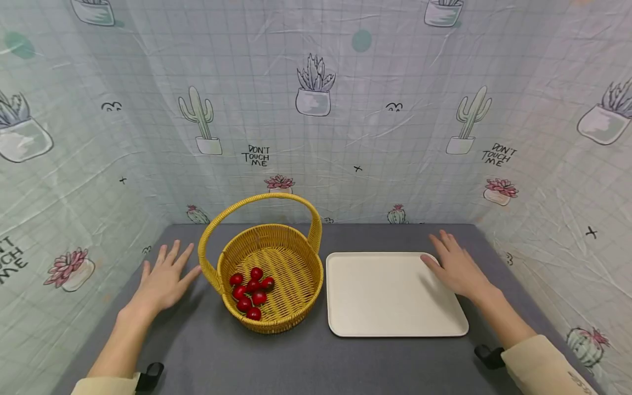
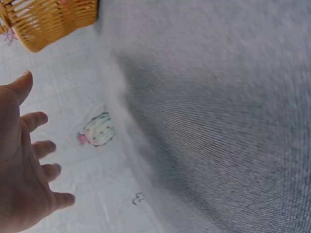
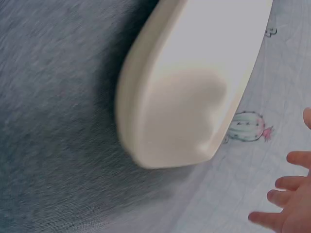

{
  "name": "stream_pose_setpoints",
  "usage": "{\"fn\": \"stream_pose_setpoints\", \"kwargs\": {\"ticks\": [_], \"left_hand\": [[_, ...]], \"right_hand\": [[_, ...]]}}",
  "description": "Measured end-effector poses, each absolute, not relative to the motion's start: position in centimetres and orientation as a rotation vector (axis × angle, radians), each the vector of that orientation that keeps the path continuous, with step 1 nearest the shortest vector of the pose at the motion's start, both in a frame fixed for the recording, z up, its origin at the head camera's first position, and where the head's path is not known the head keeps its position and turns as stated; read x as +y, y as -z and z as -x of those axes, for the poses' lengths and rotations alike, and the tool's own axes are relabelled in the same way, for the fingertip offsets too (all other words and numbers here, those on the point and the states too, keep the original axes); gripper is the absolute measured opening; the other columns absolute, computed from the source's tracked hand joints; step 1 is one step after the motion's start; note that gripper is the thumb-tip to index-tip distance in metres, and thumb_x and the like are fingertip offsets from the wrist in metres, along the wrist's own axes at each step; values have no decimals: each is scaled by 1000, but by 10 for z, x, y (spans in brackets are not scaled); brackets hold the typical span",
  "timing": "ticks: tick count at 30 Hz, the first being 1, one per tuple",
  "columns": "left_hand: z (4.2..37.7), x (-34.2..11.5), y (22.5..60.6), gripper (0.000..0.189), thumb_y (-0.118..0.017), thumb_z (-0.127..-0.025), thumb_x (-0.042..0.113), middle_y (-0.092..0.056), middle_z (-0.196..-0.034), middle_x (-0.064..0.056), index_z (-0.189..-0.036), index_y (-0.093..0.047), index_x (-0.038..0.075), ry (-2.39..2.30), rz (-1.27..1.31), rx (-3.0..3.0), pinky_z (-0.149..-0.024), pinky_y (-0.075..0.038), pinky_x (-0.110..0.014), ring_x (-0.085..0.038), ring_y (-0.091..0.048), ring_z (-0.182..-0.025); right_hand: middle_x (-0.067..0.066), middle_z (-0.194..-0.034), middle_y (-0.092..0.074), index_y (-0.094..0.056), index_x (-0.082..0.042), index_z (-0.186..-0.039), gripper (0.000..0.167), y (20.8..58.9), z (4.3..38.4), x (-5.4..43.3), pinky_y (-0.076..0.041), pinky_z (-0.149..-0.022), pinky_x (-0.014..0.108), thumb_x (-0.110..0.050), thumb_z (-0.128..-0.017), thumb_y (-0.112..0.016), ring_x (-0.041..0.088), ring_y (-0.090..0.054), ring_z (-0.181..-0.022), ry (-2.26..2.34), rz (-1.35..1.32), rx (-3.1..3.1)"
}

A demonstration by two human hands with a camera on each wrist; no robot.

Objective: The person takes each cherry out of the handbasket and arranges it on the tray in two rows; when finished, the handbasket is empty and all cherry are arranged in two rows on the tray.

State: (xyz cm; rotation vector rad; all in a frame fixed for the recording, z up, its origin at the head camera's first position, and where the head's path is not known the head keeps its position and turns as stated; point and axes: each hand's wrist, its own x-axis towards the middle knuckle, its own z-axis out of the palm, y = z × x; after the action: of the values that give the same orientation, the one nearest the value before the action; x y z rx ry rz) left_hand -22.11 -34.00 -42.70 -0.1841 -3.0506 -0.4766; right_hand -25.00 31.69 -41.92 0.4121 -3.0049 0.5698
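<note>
A yellow wicker basket (image 1: 291, 321) with a tall arched handle stands left of centre in the head view. Several dark red cherries (image 1: 259, 297) lie together in its left part. To its right is a flat cream tray (image 1: 390, 296) with a raised rim. My left hand (image 1: 163, 282), fingers spread, is left of the basket and holds nothing. Over the tray's right edge hovers my right hand (image 1: 456, 266), its fingers straight and holding nothing; its shadow falls on the tray in the right wrist view. The left wrist view catches only the basket's lower wall (image 2: 53, 24).
Dark grey cloth (image 1: 296, 365) covers the table. A pale curtain (image 1: 355, 126) printed with cacti and potted plants encloses the back and both sides. Black straps (image 1: 150, 377) show near the sleeve cuffs.
</note>
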Motion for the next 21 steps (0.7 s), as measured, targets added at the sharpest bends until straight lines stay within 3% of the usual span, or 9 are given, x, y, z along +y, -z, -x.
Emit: {"fn": "stream_pose_setpoints", "kwargs": {"ticks": [4,10,15,21], "left_hand": [[218,-336,425,77,-48,-107,54,-15,-160,-38,-159,-29,0,543,221,-2958,-108,-13,-84,-60,-11,-145],[207,-326,421,62,-54,-108,41,-44,-142,-38,-148,-45,-6,750,216,-2889,-97,-42,-74,-58,-44,-127],[197,-313,415,56,-54,-107,44,-56,-137,-28,-142,-53,1,1037,105,-2874,-92,-54,-60,-48,-55,-122],[189,-300,410,54,-55,-107,45,-57,-136,-22,-139,-55,3,1309,-17,-2786,-84,-61,-44,-37,-64,-113]], "right_hand": [[37,-160,-18,-35,10,-152,68,413,249,302,-26,-112,75,-37,-108,-55,56,-18,-146,-625,-472,-2927],[30,-145,-47,-55,5,-137,42,405,249,270,-48,-99,66,-20,-104,-64,49,-49,-129,-665,-613,-2794],[20,-129,-61,-64,1,-127,30,397,247,241,-58,-85,53,-18,-103,-65,39,-63,-113,-732,-715,-2722],[11,-119,-67,-68,-5,-119,20,389,248,208,-61,-80,48,-15,-102,-67,34,-67,-108,-848,-875,-2658]]}}
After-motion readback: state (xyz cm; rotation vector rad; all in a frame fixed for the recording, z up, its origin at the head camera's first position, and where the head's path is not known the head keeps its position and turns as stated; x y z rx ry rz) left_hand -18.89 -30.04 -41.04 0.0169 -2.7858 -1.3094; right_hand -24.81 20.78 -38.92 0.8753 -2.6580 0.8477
